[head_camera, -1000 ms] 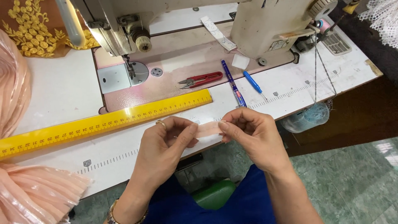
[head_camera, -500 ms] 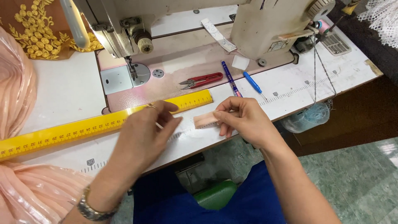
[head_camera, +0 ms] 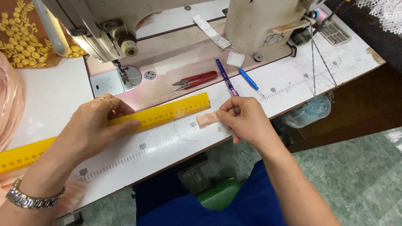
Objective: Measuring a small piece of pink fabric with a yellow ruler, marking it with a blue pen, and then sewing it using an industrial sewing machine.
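My left hand [head_camera: 98, 127] lies flat on a long yellow ruler [head_camera: 167, 112] that runs across the white sewing table [head_camera: 301, 83], fingers spread and pressing it down. A ring sits on one finger and a metal watch [head_camera: 31, 199] on the wrist. My right hand [head_camera: 245, 119] pinches a small folded strip of peach fabric [head_camera: 206, 119] and holds it on the table just past the ruler's right end.
A sewing machine [head_camera: 247, 21] stands behind, needle [head_camera: 122, 73] at the left. Red thread snips [head_camera: 197, 78], a purple pen [head_camera: 225, 75], a blue seam ripper [head_camera: 250, 80] and a white chalk piece [head_camera: 235, 58] lie on its bed. Peach fabric [head_camera: 8, 100] hangs at left.
My left hand let go of the fabric strip and moved left onto the ruler. My right hand kept the strip and lowered it to the table.
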